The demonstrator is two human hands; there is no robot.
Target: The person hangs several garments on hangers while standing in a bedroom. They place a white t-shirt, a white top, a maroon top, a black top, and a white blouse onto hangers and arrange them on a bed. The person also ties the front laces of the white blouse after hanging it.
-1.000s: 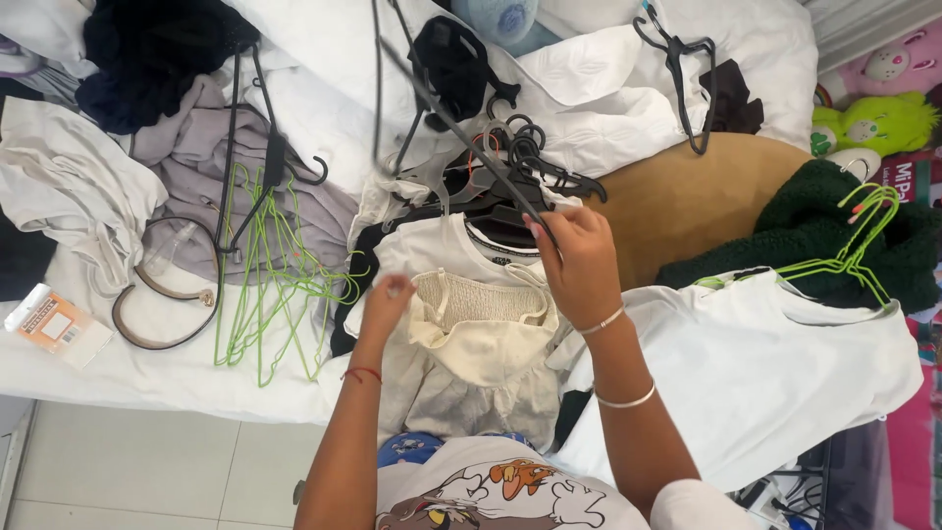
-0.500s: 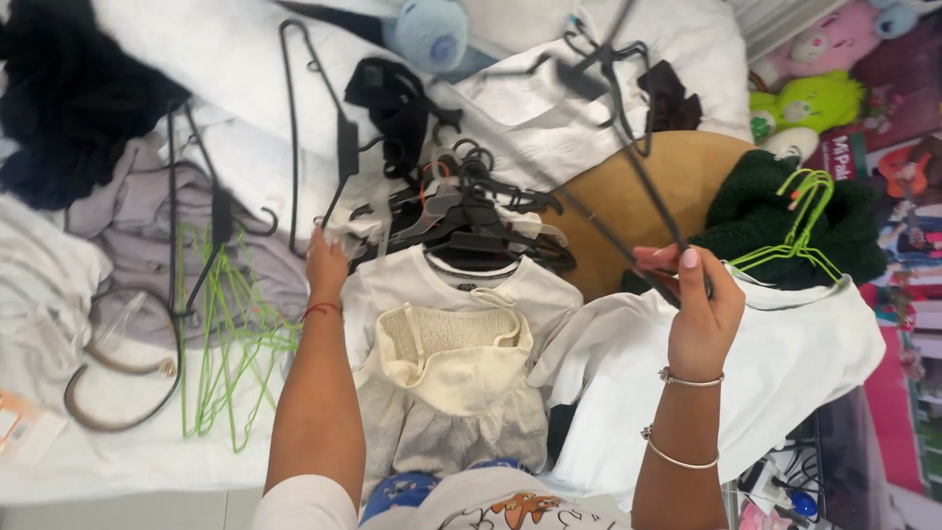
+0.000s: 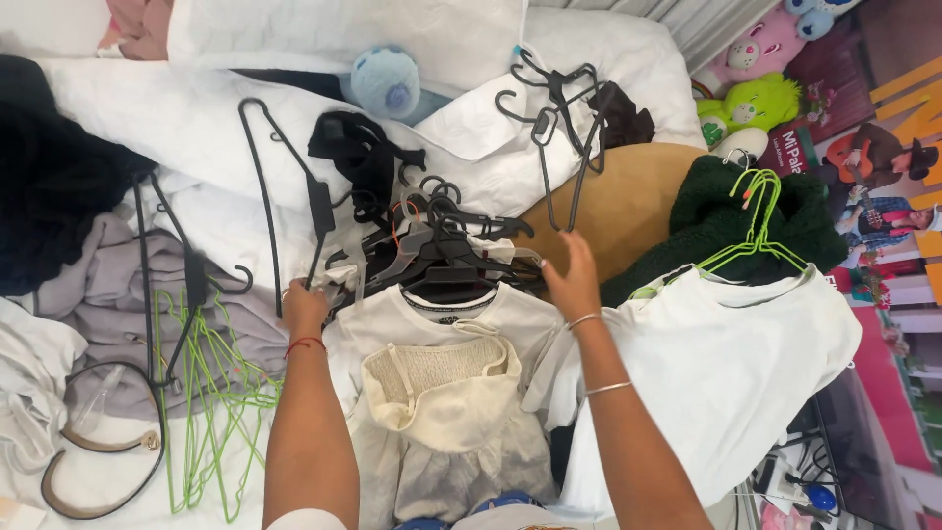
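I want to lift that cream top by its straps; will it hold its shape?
Probably not. The cream top lies in soft folds on the white shirt, so it likely droops. It looks thin, probably light, and shouldn't slide much on cloth.

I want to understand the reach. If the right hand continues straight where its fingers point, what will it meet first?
Probably the black hangers lying on the white bedding. The right hand, fingers spread, points up and away over the tan surface; depth is unclear.

Green hangers (image 3: 211,402) loose on left sheet, beside belt (image 3: 98,471). Grey garment (image 3: 88,294) under them, black knit (image 3: 44,182) far left. Blue plush (image 3: 385,83) top centre. Green plush (image 3: 751,106) and pink plush (image 3: 770,44) top right. Dark green sweater (image 3: 711,221) on tan cushion (image 3: 613,211).
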